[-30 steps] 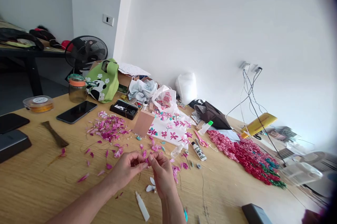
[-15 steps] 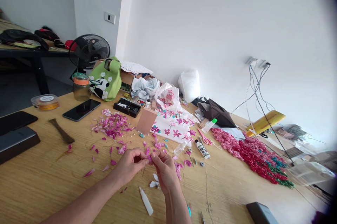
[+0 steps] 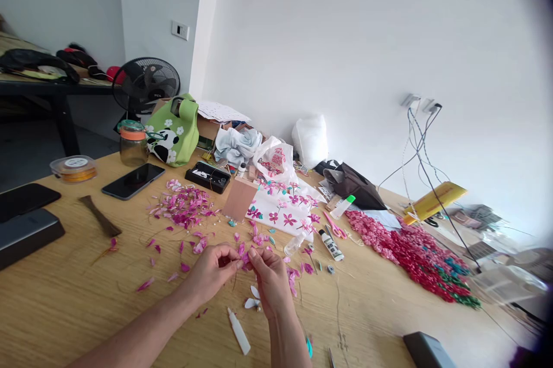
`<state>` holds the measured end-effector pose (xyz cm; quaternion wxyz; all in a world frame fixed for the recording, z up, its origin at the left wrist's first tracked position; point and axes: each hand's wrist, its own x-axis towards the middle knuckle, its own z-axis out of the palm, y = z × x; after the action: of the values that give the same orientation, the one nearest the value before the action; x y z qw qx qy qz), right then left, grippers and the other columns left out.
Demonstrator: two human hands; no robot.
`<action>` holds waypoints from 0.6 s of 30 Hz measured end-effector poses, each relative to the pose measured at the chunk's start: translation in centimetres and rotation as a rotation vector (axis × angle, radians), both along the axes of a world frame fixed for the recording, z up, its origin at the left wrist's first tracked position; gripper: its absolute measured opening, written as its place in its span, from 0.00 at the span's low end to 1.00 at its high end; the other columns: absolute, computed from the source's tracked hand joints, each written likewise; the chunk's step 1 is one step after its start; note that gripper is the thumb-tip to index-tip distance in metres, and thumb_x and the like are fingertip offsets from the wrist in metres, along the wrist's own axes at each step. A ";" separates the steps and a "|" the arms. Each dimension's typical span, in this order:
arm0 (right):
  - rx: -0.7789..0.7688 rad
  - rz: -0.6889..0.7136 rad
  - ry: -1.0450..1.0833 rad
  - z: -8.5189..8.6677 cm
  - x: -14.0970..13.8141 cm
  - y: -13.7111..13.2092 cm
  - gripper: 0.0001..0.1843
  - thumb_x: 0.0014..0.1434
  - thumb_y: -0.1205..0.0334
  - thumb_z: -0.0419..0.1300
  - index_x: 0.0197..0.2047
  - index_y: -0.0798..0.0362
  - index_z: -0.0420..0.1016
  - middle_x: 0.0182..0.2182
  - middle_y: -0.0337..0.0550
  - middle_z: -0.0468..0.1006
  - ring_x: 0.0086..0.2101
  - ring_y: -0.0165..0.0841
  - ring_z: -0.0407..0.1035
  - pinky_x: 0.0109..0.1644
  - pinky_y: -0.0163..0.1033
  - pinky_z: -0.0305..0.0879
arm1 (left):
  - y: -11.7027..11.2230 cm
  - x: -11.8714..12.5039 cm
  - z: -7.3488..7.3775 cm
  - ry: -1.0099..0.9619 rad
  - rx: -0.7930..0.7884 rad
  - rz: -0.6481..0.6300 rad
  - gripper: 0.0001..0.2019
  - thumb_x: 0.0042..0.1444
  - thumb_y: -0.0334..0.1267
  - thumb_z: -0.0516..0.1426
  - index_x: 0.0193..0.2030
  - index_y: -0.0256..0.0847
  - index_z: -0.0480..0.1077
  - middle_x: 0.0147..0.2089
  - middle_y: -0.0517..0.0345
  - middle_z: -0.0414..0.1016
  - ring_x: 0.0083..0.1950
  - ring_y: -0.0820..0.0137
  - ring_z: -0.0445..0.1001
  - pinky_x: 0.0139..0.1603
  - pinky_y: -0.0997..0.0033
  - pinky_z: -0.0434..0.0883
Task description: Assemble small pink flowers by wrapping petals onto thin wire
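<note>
My left hand [image 3: 213, 271] and my right hand [image 3: 271, 279] meet above the wooden table [image 3: 64, 310], fingertips pinched together on a small pink flower piece [image 3: 243, 258]. A thin stem or wire seems to hang below it. Loose pink petals [image 3: 185, 209] lie scattered just beyond my hands. A white petal shape [image 3: 252, 299] and a small white glue tube [image 3: 239, 330] lie on the table right under my wrists.
White sheet with finished pink flowers [image 3: 283, 212], pink scissors [image 3: 335, 226], glue bottle [image 3: 332, 245], a heap of red and pink pieces [image 3: 410, 255]. Phone [image 3: 133, 180], jar [image 3: 132, 142], green panda bag [image 3: 173, 132], wire spool [image 3: 74, 168] at left. Cables [image 3: 417, 149] hang at right.
Both hands have stayed pinched together on the pink piece with only small finger movement. The view drifted slightly, then settled.
</note>
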<state>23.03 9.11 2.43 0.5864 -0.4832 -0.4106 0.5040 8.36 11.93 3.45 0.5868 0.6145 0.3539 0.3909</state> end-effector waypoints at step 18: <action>-0.029 -0.009 0.012 0.0 0.0 0.1 0.16 0.44 0.52 0.71 0.22 0.56 0.76 0.20 0.38 0.73 0.23 0.28 0.62 0.32 0.35 0.56 | -0.1 0.1 0.2 -0.008 0.007 -0.008 0.10 0.51 0.42 0.59 0.28 0.36 0.74 0.29 0.55 0.74 0.33 0.66 0.70 0.36 0.70 0.64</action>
<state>23.08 9.16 2.39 0.5840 -0.4906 -0.3975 0.5102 8.45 11.81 3.64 0.5877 0.6164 0.3478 0.3920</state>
